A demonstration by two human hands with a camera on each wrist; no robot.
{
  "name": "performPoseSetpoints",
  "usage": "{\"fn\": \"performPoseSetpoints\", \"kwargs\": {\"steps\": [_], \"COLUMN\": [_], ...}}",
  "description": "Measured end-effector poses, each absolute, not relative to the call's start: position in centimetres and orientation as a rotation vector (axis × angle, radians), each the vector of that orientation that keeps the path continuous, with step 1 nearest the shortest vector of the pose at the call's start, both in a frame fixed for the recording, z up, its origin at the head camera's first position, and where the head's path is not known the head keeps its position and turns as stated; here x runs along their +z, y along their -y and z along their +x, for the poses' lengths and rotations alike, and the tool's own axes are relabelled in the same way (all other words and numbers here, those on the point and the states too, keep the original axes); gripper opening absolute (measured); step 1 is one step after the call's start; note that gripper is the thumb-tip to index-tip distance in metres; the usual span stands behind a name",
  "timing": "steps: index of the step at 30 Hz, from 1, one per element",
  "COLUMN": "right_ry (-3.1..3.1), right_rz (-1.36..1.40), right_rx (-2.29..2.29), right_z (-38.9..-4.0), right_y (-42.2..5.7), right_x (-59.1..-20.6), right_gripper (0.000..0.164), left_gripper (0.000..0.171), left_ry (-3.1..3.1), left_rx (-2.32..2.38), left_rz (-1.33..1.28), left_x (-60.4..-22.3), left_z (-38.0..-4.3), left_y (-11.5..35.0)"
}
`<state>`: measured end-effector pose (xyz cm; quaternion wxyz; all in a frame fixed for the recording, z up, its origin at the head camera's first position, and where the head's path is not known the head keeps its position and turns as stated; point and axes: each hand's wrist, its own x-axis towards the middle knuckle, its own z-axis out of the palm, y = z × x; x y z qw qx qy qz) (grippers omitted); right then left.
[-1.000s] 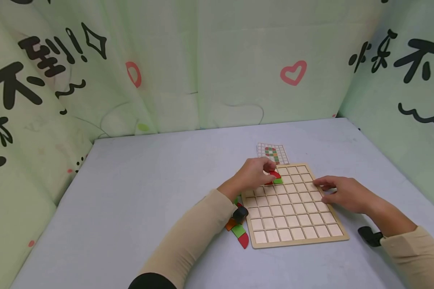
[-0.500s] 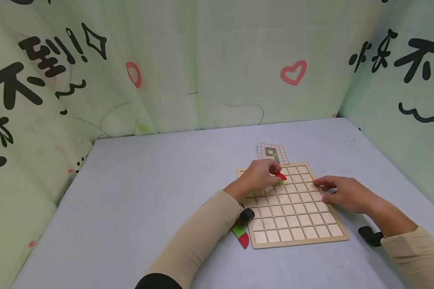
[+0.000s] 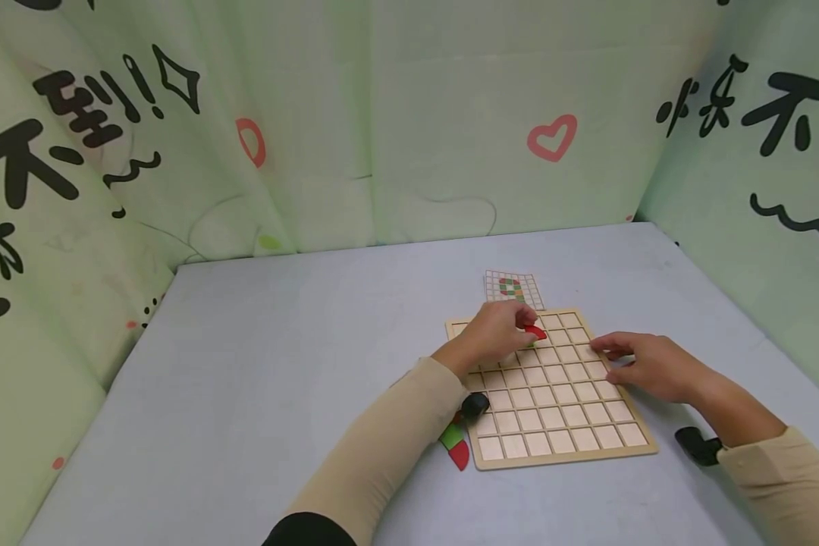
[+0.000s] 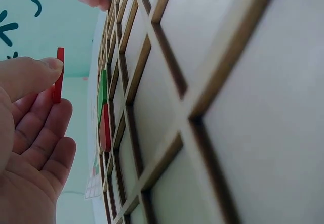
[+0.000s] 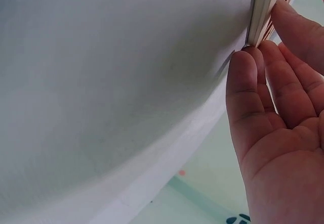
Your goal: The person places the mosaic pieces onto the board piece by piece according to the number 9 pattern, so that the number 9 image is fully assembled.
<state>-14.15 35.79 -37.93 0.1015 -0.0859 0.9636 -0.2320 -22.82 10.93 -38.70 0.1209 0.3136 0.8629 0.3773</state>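
Pattern card (image 3: 510,287): 1, part hid
L hand (image 3: 494,334): pinches red tile (image 3: 537,332) over grid board (image 3: 551,396)
R hand (image 3: 658,366): fingers loosely bent at brd edge
On brd: 1 grn tile (image 4: 103,90), 1 other red tile (image 4: 105,128)
Loose tiles (image 3: 452,435): 2 clear

Below the left hand (image 3: 494,330), a gap parts its pinched red rounded tile (image 3: 537,332) from the wooden grid board (image 3: 566,458), where a green tile (image 4: 103,93) and another red tile (image 4: 105,129) stand in the way. Between both hands' fingers, bare cells (image 3: 577,371) leave passage; the right hand (image 3: 655,369) blocks the board's edge. Above all fingertips, room is open.
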Motion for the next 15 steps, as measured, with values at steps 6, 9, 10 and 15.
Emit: {"fn": "performPoseSetpoints", "kwargs": {"steps": [6, 9, 10, 15], "right_ry": [-2.848, -2.845, -2.845, -2.839], "right_rz": [-0.247, -0.249, -0.251, -0.259], "right_rx": [-0.683, -0.683, -0.683, -0.686], "right_z": [-14.1, -14.1, -14.1, -14.1], "right_y": [-35.8, -35.8, -35.8, -35.9], "right_x": [-37.9, -37.8, -37.8, -37.7], "right_gripper": [0.050, 0.050, 0.050, 0.050], "left_gripper": [0.025, 0.025, 0.024, 0.023], "left_ry": [-2.538, -2.566, -2.579, -2.592], "left_rx": [1.058, 1.020, 1.009, 0.995], "left_rz": [0.931, 0.954, 0.961, 0.955], "left_x": [-38.6, -38.6, -38.7, -38.8], "left_z": [-22.9, -22.9, -22.9, -22.8], "left_y": [-11.6, -11.8, -11.8, -12.1]}}
